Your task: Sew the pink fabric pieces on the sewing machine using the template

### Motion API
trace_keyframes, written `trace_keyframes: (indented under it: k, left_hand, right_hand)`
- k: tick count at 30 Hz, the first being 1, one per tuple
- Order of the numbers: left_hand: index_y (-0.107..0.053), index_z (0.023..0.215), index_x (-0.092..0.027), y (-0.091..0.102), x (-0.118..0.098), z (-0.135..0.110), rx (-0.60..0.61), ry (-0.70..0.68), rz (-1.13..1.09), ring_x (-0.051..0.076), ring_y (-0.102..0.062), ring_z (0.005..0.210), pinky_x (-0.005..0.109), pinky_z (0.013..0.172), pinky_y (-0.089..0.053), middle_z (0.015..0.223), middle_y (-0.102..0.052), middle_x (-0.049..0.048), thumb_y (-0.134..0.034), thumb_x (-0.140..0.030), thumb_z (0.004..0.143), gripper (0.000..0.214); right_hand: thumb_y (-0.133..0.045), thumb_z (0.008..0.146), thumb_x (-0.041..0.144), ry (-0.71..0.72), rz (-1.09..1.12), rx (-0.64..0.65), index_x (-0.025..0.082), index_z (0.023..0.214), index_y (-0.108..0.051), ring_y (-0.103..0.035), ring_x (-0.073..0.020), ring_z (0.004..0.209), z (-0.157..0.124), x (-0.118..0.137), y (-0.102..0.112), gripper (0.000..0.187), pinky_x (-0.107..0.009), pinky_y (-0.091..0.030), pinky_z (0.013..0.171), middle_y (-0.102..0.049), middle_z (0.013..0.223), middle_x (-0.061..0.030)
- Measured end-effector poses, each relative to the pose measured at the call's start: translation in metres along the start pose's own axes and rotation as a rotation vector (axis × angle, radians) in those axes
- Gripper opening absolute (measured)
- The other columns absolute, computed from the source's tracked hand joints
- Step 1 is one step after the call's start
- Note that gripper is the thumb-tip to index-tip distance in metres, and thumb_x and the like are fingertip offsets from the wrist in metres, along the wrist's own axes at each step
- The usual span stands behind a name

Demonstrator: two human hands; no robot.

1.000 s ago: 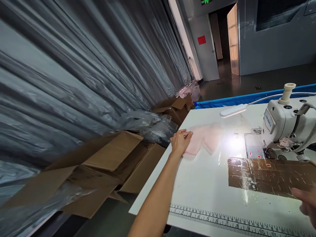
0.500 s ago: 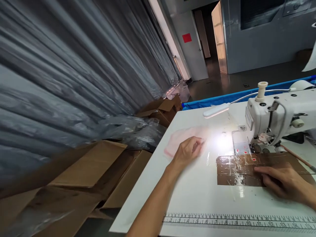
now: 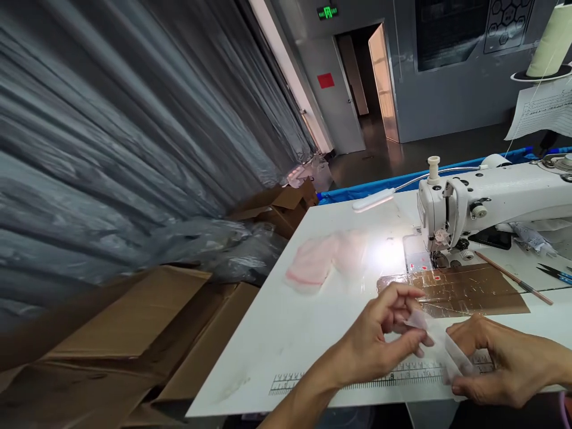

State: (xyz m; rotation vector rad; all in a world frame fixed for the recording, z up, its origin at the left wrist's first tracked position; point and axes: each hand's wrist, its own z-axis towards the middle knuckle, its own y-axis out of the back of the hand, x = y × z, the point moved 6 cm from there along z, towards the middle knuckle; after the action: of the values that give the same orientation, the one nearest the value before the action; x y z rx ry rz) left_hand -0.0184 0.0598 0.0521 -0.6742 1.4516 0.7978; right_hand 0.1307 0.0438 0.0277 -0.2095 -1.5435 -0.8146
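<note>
Near the table's front edge, my left hand [image 3: 386, 336] pinches one end of a small sheer white piece of fabric [image 3: 454, 353] between thumb and fingers. On the other side, my right hand [image 3: 504, 360] grips the same fabric, its thumb low on the piece. The fabric spans the gap between both hands, partly over the printed ruler scale [image 3: 415, 374]. Just beyond my hands lies a brown, tape-covered board [image 3: 482, 292], beside the sewing machine [image 3: 513, 190]. A thin, pale pink fabric piece [image 3: 310, 262] lies flat on the table to the left.
A lit lamp [image 3: 374, 199] shines on the white table [image 3: 250, 357]. Scissors [image 3: 556, 273], a thin brown stick [image 3: 513, 279] and a dark phone-like object [image 3: 491, 237] lie at right. Open cardboard boxes [image 3: 129, 316] and clear plastic [image 3: 241, 247] stand left of the table.
My left hand has moved right and toward the front edge, away from the pink fabric. My right hand has left the brown board, and both now hold the white fabric. The view has shifted right.
</note>
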Motion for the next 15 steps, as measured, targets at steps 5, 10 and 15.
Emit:
trace_keyframes:
  k: [5, 10, 15]
  left_hand:
    - [-0.051, 0.120, -0.019, -0.004, 0.012, -0.002, 0.087, 0.145, -0.045, 0.011, -0.065, 0.074, 0.020, 0.060, -0.054, 0.092, -0.064, 0.0034, -0.065, -0.020, 0.085, 0.038]
    - [-0.061, 0.113, -0.016, -0.015, 0.009, 0.006, 0.037, 0.097, 0.079, 0.008, -0.058, 0.062, 0.022, 0.060, -0.051, 0.082, -0.065, 0.0012, -0.069, -0.027, 0.081, 0.035]
    - [-0.065, 0.099, -0.014, -0.008, 0.020, 0.019, -0.018, 0.158, 0.152, 0.010, -0.060, 0.058, 0.024, 0.057, -0.051, 0.069, -0.063, -0.0003, -0.066, -0.037, 0.082, 0.028]
  right_hand:
    - [-0.073, 0.071, 0.034, -0.022, 0.343, 0.044, 0.018, 0.071, -0.053, -0.060, -0.0171, 0.092, 0.002, 0.005, 0.002, 0.026, -0.032, -0.048, 0.085, -0.059, 0.094, -0.0031]
    - [-0.078, 0.071, 0.052, -0.361, 0.542, 0.028, 0.020, 0.081, -0.044, -0.051, -0.0075, 0.055, 0.003, -0.021, -0.011, 0.048, -0.020, -0.041, 0.054, -0.052, 0.065, 0.0064]
    - [-0.077, 0.072, 0.058, -0.463, 0.487, 0.025, 0.017, 0.100, -0.053, -0.050, -0.0053, 0.049, -0.008, -0.026, -0.005, 0.055, -0.019, -0.037, 0.048, -0.056, 0.069, 0.0056]
